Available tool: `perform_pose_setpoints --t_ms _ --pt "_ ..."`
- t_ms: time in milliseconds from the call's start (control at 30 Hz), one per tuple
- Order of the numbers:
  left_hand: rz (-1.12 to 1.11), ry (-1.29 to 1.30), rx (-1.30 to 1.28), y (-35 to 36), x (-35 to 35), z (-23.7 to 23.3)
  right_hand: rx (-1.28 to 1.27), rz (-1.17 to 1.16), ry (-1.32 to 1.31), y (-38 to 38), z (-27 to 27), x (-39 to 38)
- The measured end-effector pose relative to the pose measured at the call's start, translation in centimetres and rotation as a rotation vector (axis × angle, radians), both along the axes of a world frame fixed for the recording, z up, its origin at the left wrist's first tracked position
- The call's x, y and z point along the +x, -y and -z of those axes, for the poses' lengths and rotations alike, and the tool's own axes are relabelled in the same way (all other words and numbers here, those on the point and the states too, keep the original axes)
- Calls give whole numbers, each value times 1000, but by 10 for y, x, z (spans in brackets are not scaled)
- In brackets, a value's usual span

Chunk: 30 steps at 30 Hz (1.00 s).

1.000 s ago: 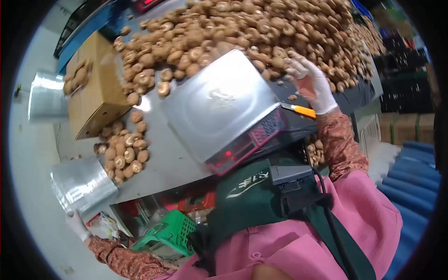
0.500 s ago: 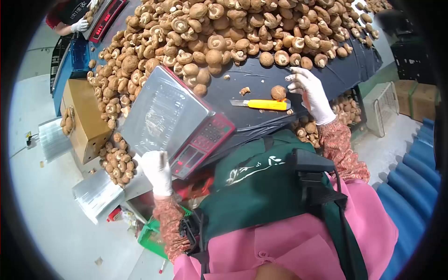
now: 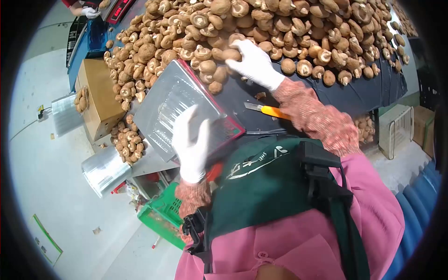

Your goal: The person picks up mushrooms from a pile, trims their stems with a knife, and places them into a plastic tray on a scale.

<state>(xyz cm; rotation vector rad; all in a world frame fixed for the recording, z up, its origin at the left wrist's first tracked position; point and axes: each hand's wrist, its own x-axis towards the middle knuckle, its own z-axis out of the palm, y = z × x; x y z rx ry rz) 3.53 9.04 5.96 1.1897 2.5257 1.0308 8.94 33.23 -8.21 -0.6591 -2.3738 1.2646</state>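
My white-gloved left hand (image 3: 191, 147) hovers over the front of the digital scale (image 3: 170, 105), thumb and fingers apart, holding nothing. At the near edge of the shiitake heap (image 3: 280, 28), my gloved right hand (image 3: 256, 65) has its thumb and fingers around a brown shiitake mushroom (image 3: 232, 55). Below my right forearm, a yellow utility knife (image 3: 272, 111) lies on the black table cover (image 3: 252, 119) with its blade out; the sleeve hides the handle's end. Clear plastic covers the scale's plate, and my left hand hides much of its keypad.
A cardboard box (image 3: 100, 102) stands left of the heap, with more mushrooms (image 3: 128, 144) beside it. Clear plastic sheets (image 3: 105, 170) hang at the table's left end above a green crate (image 3: 163, 214). Another person's gloved hand (image 3: 91, 12) is by a second scale (image 3: 119, 10).
My right hand has moved left and forward from beside the knife to a mushroom at the heap. My left hand has shifted right over the scale and spread its fingers. The view has shifted.
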Motion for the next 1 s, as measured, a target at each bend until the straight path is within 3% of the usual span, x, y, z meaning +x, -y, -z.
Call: perform_pose_setpoints --t_ms 67,100,233,400,467,600,667,767,833,900,933,967,1000 --pt "-16 286 59 -26 -1 17 -890 -41 -124 -10 -17 17" --pt "-60 471 135 -42 2 21 -1185 -35 -214 -8 -11 23" --pt "-88 933 378 -74 1 38 -1374 -83 -199 4 -43 44" --pt "39 925 346 -72 -4 44 -1282 -113 10 30 -78 42" --pt "-26 1072 504 -69 -2 45 -1128 -253 96 19 -52 42" --pt "-126 1022 517 -51 -12 42 210 129 50 1 -36 11" --pt "-142 1014 585 -45 -16 40 558 128 147 -16 -25 -9" --pt "-126 958 564 -34 -23 36 765 -26 509 -31 4 -30" --pt "-154 943 552 -31 -25 34 676 3 350 -34 -4 -30" --pt "-151 695 449 -20 -31 41 474 27 112 -31 -8 -18" --pt "-149 574 396 -16 -35 42 89 34 22 -28 -9 -13" --pt "-177 285 212 -11 -39 39 -455 4 16 -30 -14 -3" --pt "-204 118 230 -10 -44 40 -998 -15 7 -31 -27 5"
